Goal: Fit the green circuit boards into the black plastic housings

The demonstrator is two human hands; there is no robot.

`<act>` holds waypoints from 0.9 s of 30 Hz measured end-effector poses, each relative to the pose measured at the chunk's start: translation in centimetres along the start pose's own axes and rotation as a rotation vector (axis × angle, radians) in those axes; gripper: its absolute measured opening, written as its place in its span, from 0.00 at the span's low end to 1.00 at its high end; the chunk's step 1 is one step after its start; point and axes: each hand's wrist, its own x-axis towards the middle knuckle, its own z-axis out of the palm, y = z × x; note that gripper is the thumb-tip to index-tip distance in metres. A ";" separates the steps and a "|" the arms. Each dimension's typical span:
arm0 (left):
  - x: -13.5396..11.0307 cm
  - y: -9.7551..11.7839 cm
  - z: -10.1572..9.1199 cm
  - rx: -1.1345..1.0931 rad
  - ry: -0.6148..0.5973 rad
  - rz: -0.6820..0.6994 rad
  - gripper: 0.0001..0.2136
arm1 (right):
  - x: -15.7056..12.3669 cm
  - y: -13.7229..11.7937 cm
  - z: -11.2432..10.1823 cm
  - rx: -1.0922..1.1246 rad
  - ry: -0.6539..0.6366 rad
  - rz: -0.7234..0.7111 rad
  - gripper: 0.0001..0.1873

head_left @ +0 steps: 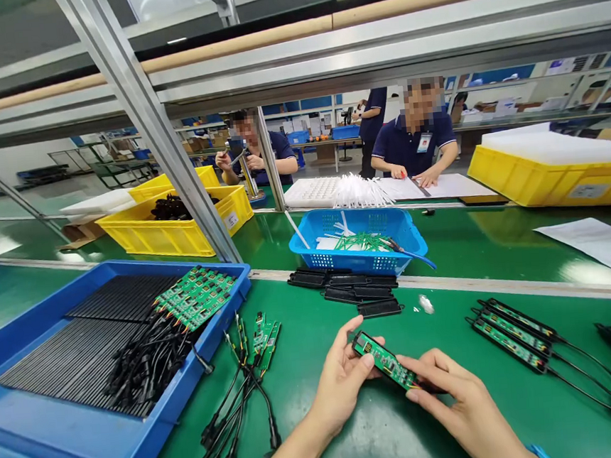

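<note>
Between my two hands is a green circuit board [385, 362] set in a narrow black casing, tilted down to the right above the green bench. My left hand [344, 368] pinches its far left end, thumb on the board's face. My right hand [454, 398] grips the near right end, where small coloured wires show. Left of my hands lie several loose boards [261, 336] with black cables [237, 420] and plugs. Beyond them, empty black casings [362, 292] lie in a loose pile. On the right rest several cased boards [515, 332] with cables attached.
A blue tray [62, 450] at left holds black casings and wired boards. A blue basket [308, 257] with green and white ties stands behind the casings. Yellow bins [161, 234] stand farther back. A metal post [152, 128] rises at left. Co-workers [420, 133] sit opposite.
</note>
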 end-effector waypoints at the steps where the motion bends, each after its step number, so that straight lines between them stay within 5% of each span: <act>1: -0.1 -0.2 0.2 -0.005 -0.001 0.004 0.32 | 0.0 0.1 0.2 -0.003 0.001 0.007 0.19; 6: -0.2 -1.1 1.1 -0.026 0.064 0.052 0.37 | -0.2 0.1 1.3 0.131 -0.009 0.187 0.23; 13: -0.6 -1.7 1.5 -0.044 0.047 -0.069 0.36 | 0.1 -0.6 2.0 0.500 -0.363 0.392 0.30; 17: -0.5 -2.2 1.6 -0.029 0.090 -0.046 0.30 | 0.1 -0.2 2.9 0.413 -0.313 0.392 0.32; 22: -0.2 -1.4 1.4 -0.036 0.171 -0.057 0.36 | 0.3 -0.5 1.9 0.158 -0.255 0.264 0.28; 27: -0.1 -0.4 1.2 -0.033 0.270 -0.021 0.37 | 0.3 -0.4 0.6 -0.136 -0.103 0.105 0.12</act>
